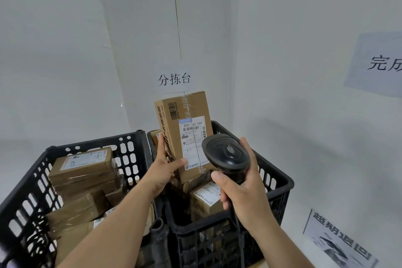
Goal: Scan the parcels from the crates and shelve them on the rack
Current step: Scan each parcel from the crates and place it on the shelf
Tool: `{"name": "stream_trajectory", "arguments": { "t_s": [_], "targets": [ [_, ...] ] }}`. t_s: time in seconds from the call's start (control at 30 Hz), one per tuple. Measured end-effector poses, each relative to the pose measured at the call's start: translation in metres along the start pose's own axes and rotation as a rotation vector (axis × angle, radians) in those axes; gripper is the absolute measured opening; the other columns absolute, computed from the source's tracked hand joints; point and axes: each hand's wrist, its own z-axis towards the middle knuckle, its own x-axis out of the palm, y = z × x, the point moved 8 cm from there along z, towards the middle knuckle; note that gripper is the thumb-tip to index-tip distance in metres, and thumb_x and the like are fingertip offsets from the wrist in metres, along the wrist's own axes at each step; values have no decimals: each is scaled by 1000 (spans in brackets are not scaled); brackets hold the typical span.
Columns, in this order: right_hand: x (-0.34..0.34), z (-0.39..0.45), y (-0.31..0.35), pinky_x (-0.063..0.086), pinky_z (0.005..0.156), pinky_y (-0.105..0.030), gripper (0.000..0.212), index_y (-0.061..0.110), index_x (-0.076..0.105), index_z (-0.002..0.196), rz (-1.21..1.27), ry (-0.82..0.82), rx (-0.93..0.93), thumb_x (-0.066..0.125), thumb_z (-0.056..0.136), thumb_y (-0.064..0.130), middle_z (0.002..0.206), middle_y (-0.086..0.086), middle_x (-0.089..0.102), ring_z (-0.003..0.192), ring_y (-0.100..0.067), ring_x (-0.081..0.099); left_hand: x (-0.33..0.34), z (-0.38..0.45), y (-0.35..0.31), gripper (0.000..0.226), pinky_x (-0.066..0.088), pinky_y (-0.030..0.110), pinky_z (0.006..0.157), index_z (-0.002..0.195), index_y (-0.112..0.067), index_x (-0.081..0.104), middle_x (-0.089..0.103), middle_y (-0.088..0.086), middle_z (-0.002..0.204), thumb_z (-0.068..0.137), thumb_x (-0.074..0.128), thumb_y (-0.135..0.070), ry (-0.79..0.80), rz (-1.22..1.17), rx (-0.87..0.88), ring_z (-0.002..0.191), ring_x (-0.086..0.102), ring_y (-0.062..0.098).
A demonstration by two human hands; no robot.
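Parcels, brown cardboard, taped, several with white labels: a stack fills the left crate (134, 159), black plastic with slotted walls. Left hand (165, 167): fingers and thumb clamped on the lower left edge of one upright parcel (185, 128), held above the right crate (276, 183), label and barcodes facing the camera. Right crate: black, touching the left one, more labelled parcels (206, 198) inside. Right hand (243, 193): wrapped round the handle of a black barcode scanner (226, 154), its head just in front of the held parcel's label, cable hanging down. Wall behind: paper sign (174, 79) with printed characters; two further signs at right.
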Motion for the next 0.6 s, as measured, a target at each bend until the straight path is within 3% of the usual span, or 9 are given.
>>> {"name": "stream_trajectory", "arguments": {
  "t_s": [0.1, 0.2, 0.27, 0.37, 0.43, 0.53, 0.6],
  "targets": [
    [0, -2, 2, 51, 51, -28, 82, 82, 25, 115, 18, -13, 1, 78, 76, 33, 112, -19, 57, 54, -16, 56, 0, -2, -1, 105, 45, 61, 98, 144, -60, -1, 58, -6, 132, 88, 64, -1, 1, -1, -6, 120, 55, 28],
    [1, -4, 3, 52, 52, -28, 86, 77, 22, 119, 16, -14, 9, 78, 83, 24, 111, -18, 57, 54, -15, 56, 0, -4, -2, 105, 45, 62, 96, 144, -61, -2, 61, -11, 126, 88, 65, -2, 0, 0, -9, 118, 57, 27],
    [-2, -4, 3, 53, 54, -29, 89, 80, 22, 119, 13, -53, 8, 82, 76, 30, 119, -15, 59, 63, -14, 60, -1, -7, -3, 104, 47, 62, 94, 143, -61, -2, 63, -12, 123, 88, 65, -4, -2, 5, -9, 117, 58, 26],
    [-13, -6, 7, 59, 81, -47, 94, 89, 15, 114, -31, -164, 8, 77, 56, 51, 125, 7, 63, 92, -16, 58, -1, -11, -4, 101, 52, 60, 87, 144, -60, -2, 64, -8, 122, 90, 65, -7, -4, -22, -23, 112, 61, 23],
    [-20, -6, 11, 51, 98, -56, 99, 88, 8, 116, -78, -206, 20, 77, 55, 49, 122, 16, 63, 94, -13, 56, 0, -14, -6, 98, 57, 53, 77, 145, -60, 1, 64, -6, 123, 90, 65, -9, 2, -60, -23, 110, 63, 24],
    [-34, -5, 14, 45, 106, -38, 110, 65, 7, 140, -137, -228, 13, 84, 72, 26, 113, 38, 53, 95, 17, 56, 2, -18, -15, 89, 57, 41, 62, 147, -56, 6, 71, -8, 97, 92, 63, -17, 9, -73, 2, 97, 66, 21],
    [-47, -6, 18, 43, 100, -17, 108, 45, 11, 153, -158, -266, 4, 82, 77, 15, 108, 45, 47, 94, 34, 44, 6, -20, -20, 82, 58, 46, 64, 148, -53, 9, 69, -12, 76, 93, 61, -22, 21, -80, 17, 87, 67, 20]
  ]
}}
